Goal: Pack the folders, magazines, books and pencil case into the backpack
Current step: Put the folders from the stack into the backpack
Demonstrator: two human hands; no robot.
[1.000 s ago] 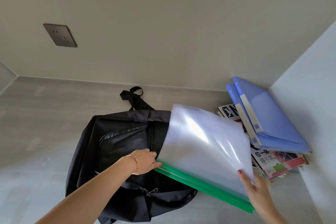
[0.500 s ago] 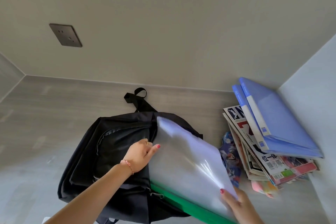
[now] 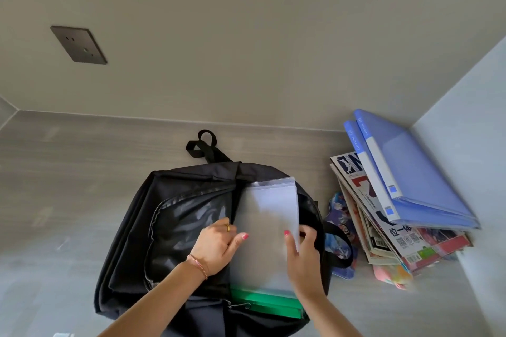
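A black backpack (image 3: 175, 227) lies flat on the grey table with its main opening unzipped. A clear folder with a green spine (image 3: 265, 227) sits most of the way inside that opening, its green edge (image 3: 268, 304) sticking out at the near end. My left hand (image 3: 216, 246) grips the edge of the backpack's opening, beside the folder. My right hand (image 3: 304, 254) holds the folder's right edge, thumb on top. Two blue folders (image 3: 410, 178) lie on a stack of magazines (image 3: 383, 227) to the right. A patterned pencil case (image 3: 339, 216) peeks out between backpack and stack.
A wall with a dark socket plate (image 3: 78, 45) rises behind the table. A pale side wall (image 3: 471, 145) closes off the right, right behind the stack. Bare tabletop (image 3: 54, 200) spreads to the left of the backpack.
The clear folder has swung from a slant over the backpack's right side to lie straight and deep in the opening. My right hand moved left and up with it.
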